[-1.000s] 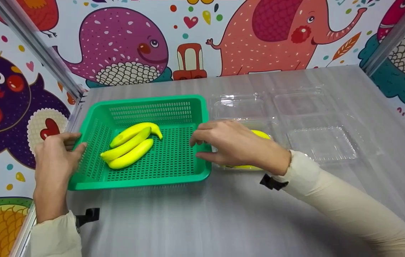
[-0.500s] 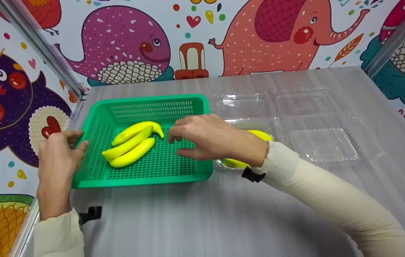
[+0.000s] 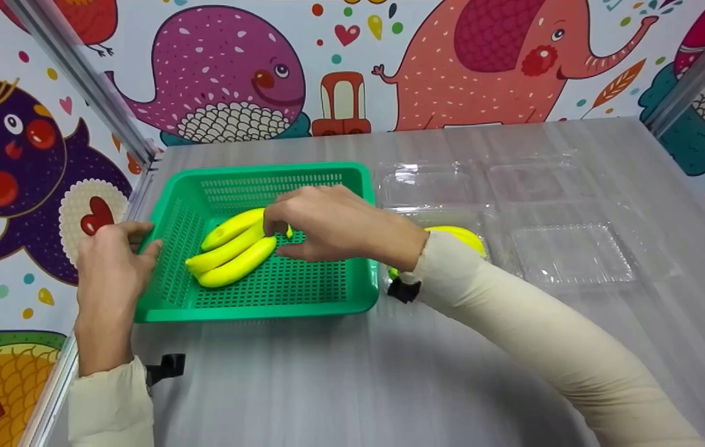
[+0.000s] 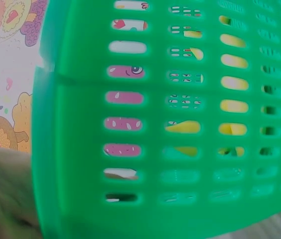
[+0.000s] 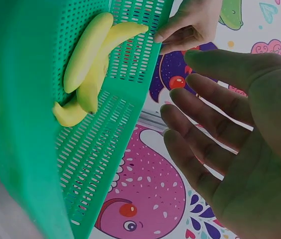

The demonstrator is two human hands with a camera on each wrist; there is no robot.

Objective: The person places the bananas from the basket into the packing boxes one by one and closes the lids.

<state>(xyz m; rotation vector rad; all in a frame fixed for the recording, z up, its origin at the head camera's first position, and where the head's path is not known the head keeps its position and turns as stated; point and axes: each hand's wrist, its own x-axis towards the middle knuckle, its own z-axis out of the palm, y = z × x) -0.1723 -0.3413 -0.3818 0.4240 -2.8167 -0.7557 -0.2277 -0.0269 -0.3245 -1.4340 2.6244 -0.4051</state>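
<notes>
A green plastic basket [image 3: 259,312] stands on the table, with three yellow bananas [image 3: 231,251] lying inside toward its left. At the basket's left rim my left hand [image 3: 110,273] holds the edge between thumb and fingers. My right hand [image 3: 343,223] hovers over the basket at the bananas' right end, covering the tip of one. In the right wrist view its fingers [image 5: 205,129] are spread, with nothing between them and the thumb. Through the basket's slots, the left wrist view shows bits of yellow banana [image 4: 234,82].
Right of the basket sit several clear plastic containers [image 3: 576,254] in two rows. The one nearest the basket has a yellow banana [image 3: 461,236] in it, partly hidden by my right sleeve. Cartoon-printed walls [image 3: 222,62] bound the table [image 3: 327,385] at the back and sides.
My right hand has moved left from the basket's right rim to above the bananas. The left hand stays at the left rim. The bananas have not moved in the basket.
</notes>
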